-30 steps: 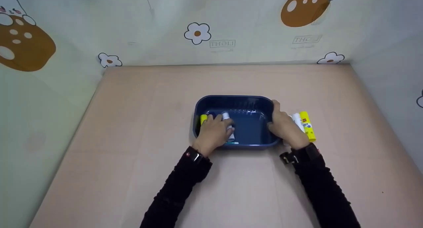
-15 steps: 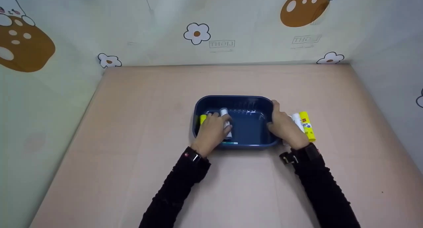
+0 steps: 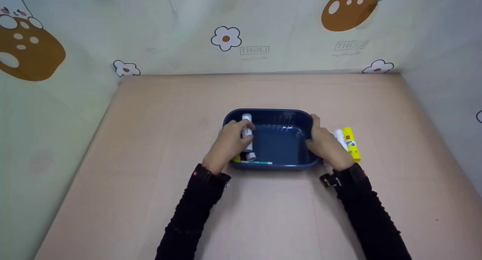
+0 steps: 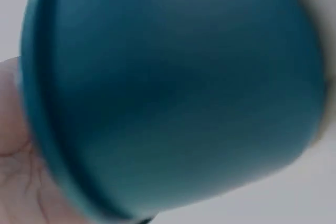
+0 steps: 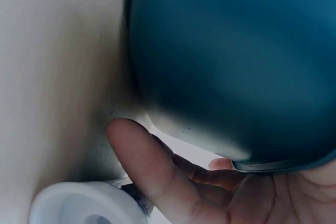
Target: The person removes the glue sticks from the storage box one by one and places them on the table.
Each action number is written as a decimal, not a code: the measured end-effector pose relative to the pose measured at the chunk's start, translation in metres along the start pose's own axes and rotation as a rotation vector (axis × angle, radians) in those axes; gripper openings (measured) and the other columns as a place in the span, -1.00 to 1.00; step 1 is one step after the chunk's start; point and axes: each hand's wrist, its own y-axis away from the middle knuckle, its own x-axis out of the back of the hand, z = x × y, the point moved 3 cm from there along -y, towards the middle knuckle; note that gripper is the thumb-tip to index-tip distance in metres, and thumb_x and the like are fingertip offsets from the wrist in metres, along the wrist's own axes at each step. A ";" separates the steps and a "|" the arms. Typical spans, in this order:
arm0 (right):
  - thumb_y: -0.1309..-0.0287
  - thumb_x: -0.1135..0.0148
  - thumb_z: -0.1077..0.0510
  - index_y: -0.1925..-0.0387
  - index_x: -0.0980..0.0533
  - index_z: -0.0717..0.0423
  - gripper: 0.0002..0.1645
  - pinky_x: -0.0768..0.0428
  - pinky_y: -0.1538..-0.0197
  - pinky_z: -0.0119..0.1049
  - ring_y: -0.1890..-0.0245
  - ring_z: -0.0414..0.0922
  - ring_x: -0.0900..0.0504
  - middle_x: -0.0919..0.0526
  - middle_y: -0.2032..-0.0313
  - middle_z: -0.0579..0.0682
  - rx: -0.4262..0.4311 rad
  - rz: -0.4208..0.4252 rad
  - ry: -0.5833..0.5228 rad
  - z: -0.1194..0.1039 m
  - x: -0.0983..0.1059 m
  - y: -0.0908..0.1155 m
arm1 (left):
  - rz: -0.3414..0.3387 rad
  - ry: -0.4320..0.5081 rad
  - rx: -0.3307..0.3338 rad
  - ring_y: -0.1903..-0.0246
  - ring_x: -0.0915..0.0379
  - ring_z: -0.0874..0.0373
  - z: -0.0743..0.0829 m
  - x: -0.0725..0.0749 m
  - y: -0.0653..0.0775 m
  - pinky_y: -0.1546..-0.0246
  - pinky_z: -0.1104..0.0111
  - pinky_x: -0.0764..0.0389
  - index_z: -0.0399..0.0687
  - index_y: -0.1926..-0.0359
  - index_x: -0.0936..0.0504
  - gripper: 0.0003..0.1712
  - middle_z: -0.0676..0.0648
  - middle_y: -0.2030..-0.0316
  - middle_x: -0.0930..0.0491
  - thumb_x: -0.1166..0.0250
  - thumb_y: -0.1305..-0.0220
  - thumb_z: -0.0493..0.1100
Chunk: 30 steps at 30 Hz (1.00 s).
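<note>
Left hand (image 3: 226, 141), just left of the middle of the head view, is curled, with a white tube (image 3: 247, 132) pinched between its thumb and a finger; how its remaining fingers lie cannot be told. The tube is held at the hand's right edge, lengthwise up and down the frame, inside the left part of a blue tray (image 3: 282, 145). Just below the tube's lower end a short white cylinder (image 3: 250, 156) is seen; whether the two touch cannot be told. Left of that cylinder a yellow item (image 3: 236, 158) is partly covered by the hand, and along the tray's lower wall a thin teal-and-white stick (image 3: 261, 162) is laid.

The tray's right wall is gripped by the right hand (image 3: 325, 145), right of centre. In the right wrist view, fingers are seen below the tray's outer side, and the pale round end of a cylinder (image 5: 86, 205) is shown at lower left. In the left wrist view, most of the frame is filled by the tray's outside.

Beyond the right hand, a second white tube (image 3: 339, 138) and a yellow tube (image 3: 351, 144) are placed side by side on the pale table (image 3: 131, 199). Across the top of the frame, the wall (image 3: 180, 37) is patterned with flowers.
</note>
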 end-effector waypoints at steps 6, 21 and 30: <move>-0.07 0.01 0.31 -0.36 0.26 0.24 -0.09 -0.59 0.31 -0.08 0.34 0.16 -0.60 -0.51 0.14 0.52 0.001 0.000 -0.005 0.001 0.000 0.000 | 0.003 0.058 0.009 0.26 -0.37 0.06 -0.009 0.020 0.002 0.32 0.33 -0.50 -0.02 0.03 -0.53 -0.72 -0.15 0.16 -0.48 -0.17 -0.21 -0.22; -0.04 0.02 0.30 -0.35 0.23 0.25 -0.10 -0.55 0.18 0.02 0.26 0.20 -0.59 -0.50 0.11 0.52 0.033 0.018 0.001 0.000 0.000 0.000 | -0.013 0.150 0.023 0.20 -0.38 -0.02 -0.058 0.070 0.013 0.30 0.34 -0.44 -0.19 0.04 -0.48 -0.72 -0.22 0.14 -0.48 -0.08 -0.20 -0.32; -0.04 0.02 0.30 -0.36 0.24 0.24 -0.08 -0.54 0.15 0.03 0.23 0.20 -0.58 -0.48 0.07 0.54 0.027 0.011 -0.006 -0.001 0.000 0.000 | -0.132 0.116 0.255 0.28 -0.34 0.05 -0.095 0.079 0.021 0.32 0.38 -0.39 -0.19 -0.02 -0.48 -0.66 -0.22 0.15 -0.46 -0.05 -0.21 -0.34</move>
